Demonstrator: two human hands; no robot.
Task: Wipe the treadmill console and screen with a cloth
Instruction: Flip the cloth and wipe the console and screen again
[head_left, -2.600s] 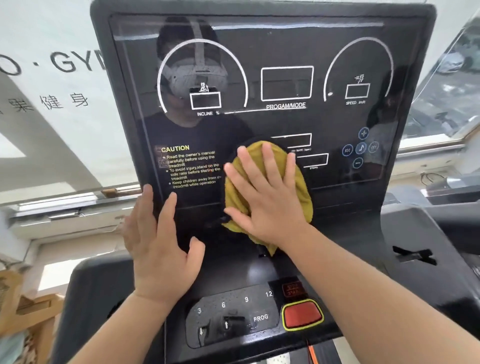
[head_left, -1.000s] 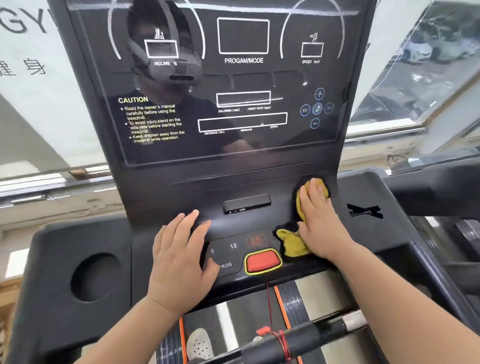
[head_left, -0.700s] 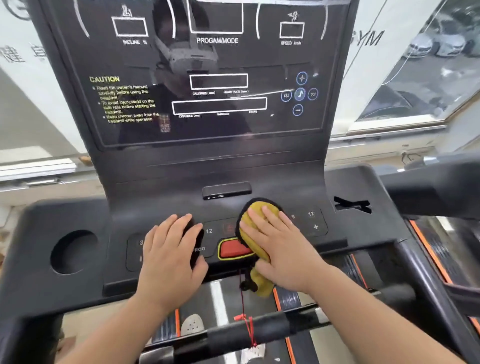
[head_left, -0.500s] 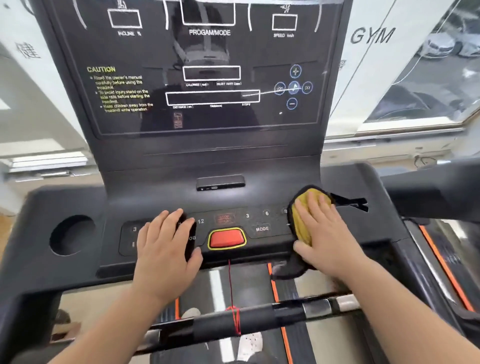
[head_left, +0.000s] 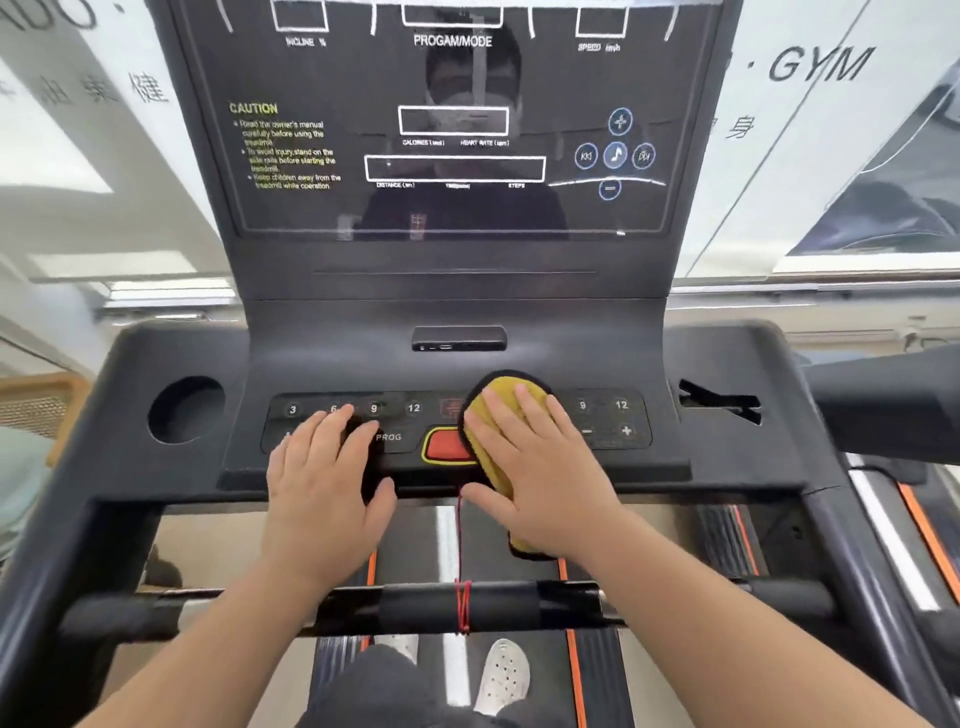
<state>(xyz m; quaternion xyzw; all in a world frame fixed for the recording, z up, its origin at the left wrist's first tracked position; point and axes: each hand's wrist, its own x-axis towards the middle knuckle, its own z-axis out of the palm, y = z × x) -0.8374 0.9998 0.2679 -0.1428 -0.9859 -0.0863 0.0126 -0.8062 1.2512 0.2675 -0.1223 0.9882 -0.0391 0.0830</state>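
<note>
Screen (head_left: 452, 130): upright above your hands, dark and glossy, not being touched; it reads "CAUTION", "PROGAM/MODE", "INCLINE %", "SPEED", "CALORIES", "HEART RATE", "DISTANCE" and "STEPS".
Console (head_left: 332, 358): the black deck below the screen, with a round cup hole at its left; your wiping is on its button strip.
Right hand (head_left: 540, 473): flat and spread, palm pressing the cloth down, fingers not curled round it.
Left hand (head_left: 324, 478): open and empty, lying flat over the left keys beside "PROG".
Cloth (head_left: 506, 395): yellow with a dark edge, on the middle of the strip under your right hand, its tail hanging off the front edge.
Red stop button (head_left: 444, 444): touching the cloth's left edge; firm pressure in a sideways pass could trip it.
Keys: "3", "6", "9", "12", "-" and "+" are legible; your resting left palm might press one.
Red cord (head_left: 461, 545): runs down to the handlebar; the dangling cloth could snag it.
Wall: "GYM" at upper right.
</note>
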